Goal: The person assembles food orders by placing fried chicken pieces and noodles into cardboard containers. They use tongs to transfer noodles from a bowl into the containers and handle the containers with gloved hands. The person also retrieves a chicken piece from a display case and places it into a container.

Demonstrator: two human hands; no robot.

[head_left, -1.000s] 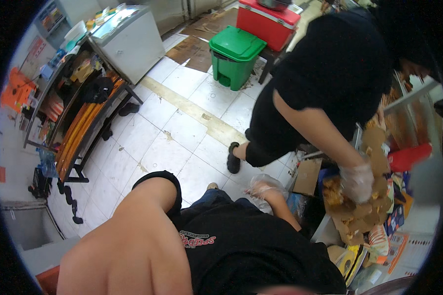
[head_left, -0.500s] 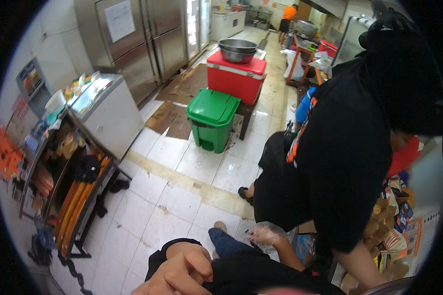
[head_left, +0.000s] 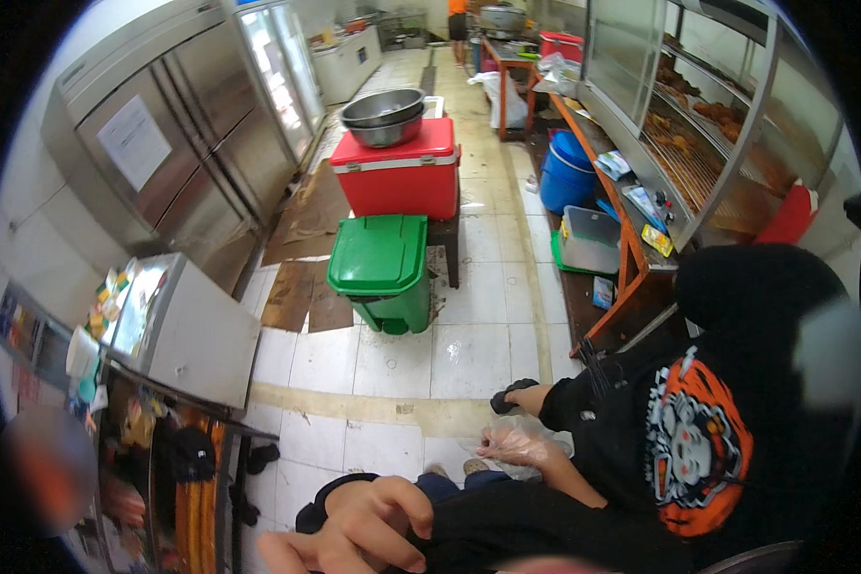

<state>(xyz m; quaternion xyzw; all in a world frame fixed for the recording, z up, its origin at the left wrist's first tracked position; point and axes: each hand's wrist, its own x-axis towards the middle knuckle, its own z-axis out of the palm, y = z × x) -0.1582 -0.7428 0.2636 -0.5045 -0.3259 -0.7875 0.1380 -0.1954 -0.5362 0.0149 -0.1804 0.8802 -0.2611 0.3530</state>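
At the lower edge, my left hand [head_left: 368,526] is bare, its bent fingers apart and nothing visible between them. It rests close to the dark cloth of my clothing. My right hand [head_left: 526,448] wears a loose clear plastic glove and hangs low over the tiled floor, in front of my shoes. Its fingers are curled together, and whether they hold something small does not show. Close beside that arm stands a co-worker in a black shirt [head_left: 703,450] with an orange and white print.
A green lidded bin [head_left: 381,258] stands before a red cooler [head_left: 397,177] that carries metal basins [head_left: 385,117]. On the right is a glass display case [head_left: 631,72] with fried food, above a blue drum [head_left: 566,172]. A shelf rack [head_left: 230,478] and white freezer [head_left: 201,344] line the left.
The view has swung right, bringing the display case into sight. The co-worker now appears lower and farther right, the shirt's print in full view. My left hand's fingers have spread apart.
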